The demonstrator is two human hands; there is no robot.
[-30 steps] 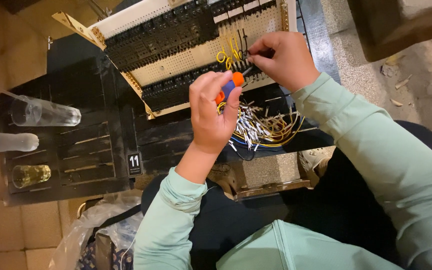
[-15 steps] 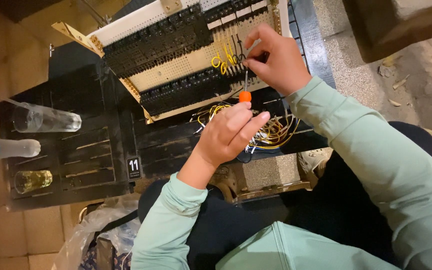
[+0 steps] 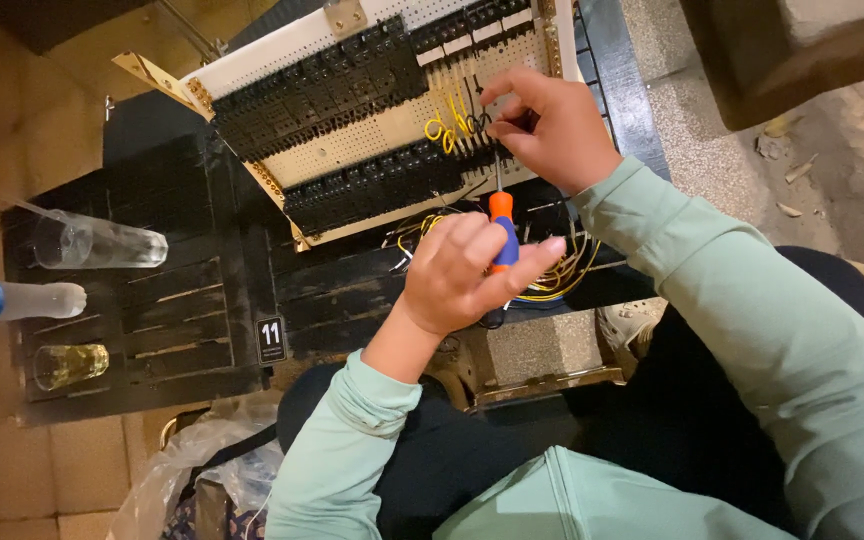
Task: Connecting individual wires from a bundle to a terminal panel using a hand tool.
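Note:
My left hand (image 3: pixel 467 270) is closed around the orange and blue handle of a screwdriver (image 3: pixel 501 232), whose shaft points up toward a white perforated panel (image 3: pixel 372 140) carrying rows of black terminal blocks. My right hand (image 3: pixel 547 125) pinches a yellow wire (image 3: pixel 449 127) at the panel's right side, just above the screwdriver tip. A bundle of loose yellow and dark wires (image 3: pixel 552 270) lies under my left hand on the black slatted table (image 3: pixel 182 310).
At the table's left edge stand a clear glass (image 3: pixel 97 242), a plastic bottle with a blue label (image 3: pixel 12 300) and a small glass of yellowish liquid (image 3: pixel 70 364). A plastic bag (image 3: pixel 192 470) sits by my knee. Tiled floor lies to the left, concrete to the right.
My left hand has dropped down and away from the panel, then regripped the screwdriver handle. My right hand stayed at the yellow wire on the panel.

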